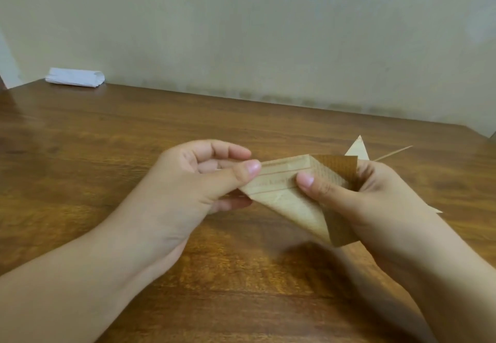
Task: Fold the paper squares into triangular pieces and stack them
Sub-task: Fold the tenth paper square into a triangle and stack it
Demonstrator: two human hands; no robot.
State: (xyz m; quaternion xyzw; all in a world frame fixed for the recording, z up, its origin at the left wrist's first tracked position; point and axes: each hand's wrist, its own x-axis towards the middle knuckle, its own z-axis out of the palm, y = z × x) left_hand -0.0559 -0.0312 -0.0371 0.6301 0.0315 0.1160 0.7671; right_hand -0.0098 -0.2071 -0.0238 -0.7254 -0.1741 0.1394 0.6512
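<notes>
Nothing here can be read. The folded paper [281,184] carries faint printed lines and a row of small dark marks, too blurred to make out as letters. No labels, brands or numbers show elsewhere.

A wooden table [134,133] with a dark brown, glossy grain fills the lower part. Behind it stands a plain pale greenish wall [268,28], touching the table's far edge. Soft light reflects on the wood at the left.

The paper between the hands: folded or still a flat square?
Folded. The paper shows creased layers meeting at a point, pinched by the left hand and right hand above the table.
</notes>
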